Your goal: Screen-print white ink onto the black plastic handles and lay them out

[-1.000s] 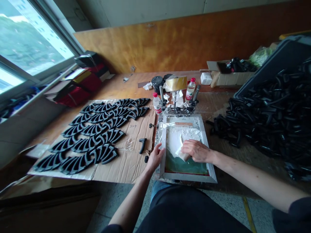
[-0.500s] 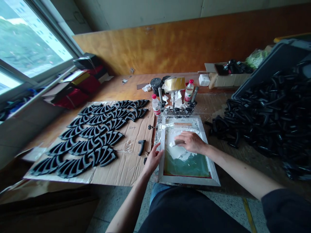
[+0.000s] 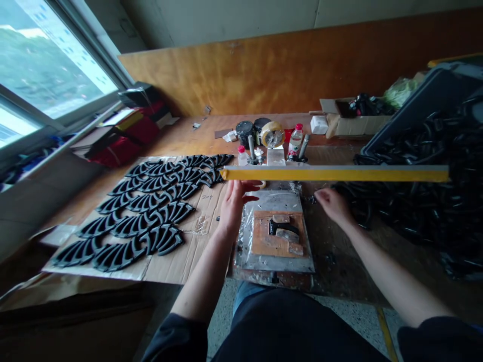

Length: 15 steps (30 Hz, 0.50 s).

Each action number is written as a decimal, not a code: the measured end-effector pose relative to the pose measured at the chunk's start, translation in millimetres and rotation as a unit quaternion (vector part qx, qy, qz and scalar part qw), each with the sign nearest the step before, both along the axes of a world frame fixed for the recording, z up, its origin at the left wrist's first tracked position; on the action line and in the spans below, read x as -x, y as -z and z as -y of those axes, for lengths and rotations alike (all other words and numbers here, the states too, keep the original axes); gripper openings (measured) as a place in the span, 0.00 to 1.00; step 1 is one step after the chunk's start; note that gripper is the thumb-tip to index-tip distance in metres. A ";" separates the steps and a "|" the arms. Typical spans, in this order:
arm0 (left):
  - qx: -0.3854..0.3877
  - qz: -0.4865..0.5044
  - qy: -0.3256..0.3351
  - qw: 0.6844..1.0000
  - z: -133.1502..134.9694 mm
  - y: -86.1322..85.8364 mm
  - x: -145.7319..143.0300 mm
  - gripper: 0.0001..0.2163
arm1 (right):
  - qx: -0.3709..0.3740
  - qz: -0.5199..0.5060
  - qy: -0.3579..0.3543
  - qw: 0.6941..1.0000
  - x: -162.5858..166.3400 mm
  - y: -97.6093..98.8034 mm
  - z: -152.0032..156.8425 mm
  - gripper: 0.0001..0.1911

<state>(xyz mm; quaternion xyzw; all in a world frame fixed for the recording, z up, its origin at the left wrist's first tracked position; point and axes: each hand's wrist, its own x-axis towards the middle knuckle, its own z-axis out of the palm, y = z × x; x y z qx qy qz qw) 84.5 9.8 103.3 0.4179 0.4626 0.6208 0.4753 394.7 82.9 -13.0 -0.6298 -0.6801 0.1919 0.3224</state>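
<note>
The printing screen frame (image 3: 339, 174) is swung up and shows edge-on as a long yellow bar across the middle. My left hand (image 3: 234, 201) grips its left end from below. Under it lies a foil-covered jig plate (image 3: 249, 251) with a brown board (image 3: 275, 245), and a black curved handle part (image 3: 283, 229) sits on that board. My right hand (image 3: 332, 203) is to the right of the plate, empty, fingers loosely apart, at the edge of the big heap of black parts (image 3: 422, 201).
Rows of black fan-shaped parts (image 3: 151, 211) lie on cardboard (image 3: 196, 256) at the left. Behind the jig stand two bottles (image 3: 295, 141), a tape roll (image 3: 272, 134) and black tins (image 3: 244, 131). A cardboard box (image 3: 358, 120) and a dark crate (image 3: 426, 100) are at the back right.
The screen frame went from flat on the jig to raised, uncovering the plate and the black part. My right hand left the screen's white ink and moved right toward the heap.
</note>
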 end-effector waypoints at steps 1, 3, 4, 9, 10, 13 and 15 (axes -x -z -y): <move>0.002 0.014 -0.012 1.000 -0.8 3.8 -4.7 0.22 | 0.028 0.030 -0.064 0.997 14.8 13.7 17.1 0.16; 0.032 0.038 -0.047 0.998 7.9 22.0 -16.7 0.23 | 0.028 0.114 -0.160 0.980 46.1 34.1 48.8 0.14; 0.075 0.043 -0.042 0.995 17.1 35.7 -24.1 0.24 | 0.025 0.155 -0.174 0.972 59.9 40.0 61.7 0.12; 0.358 0.086 0.162 0.915 74.8 107.9 -67.0 0.28 | 0.028 0.216 -0.134 0.967 100.2 35.2 103.2 0.06; 0.364 0.109 0.161 0.911 81.5 116.1 -73.1 0.27 | 0.014 0.199 -0.144 0.969 105.3 30.9 109.7 0.06; 0.352 0.125 0.112 0.921 84.6 124.5 -75.7 0.24 | -0.041 0.127 -0.223 0.966 111.9 20.0 116.5 0.04; 0.353 0.085 0.089 0.928 77.1 123.9 -60.7 0.24 | -0.060 0.085 -0.268 0.958 100.0 15.6 100.9 0.03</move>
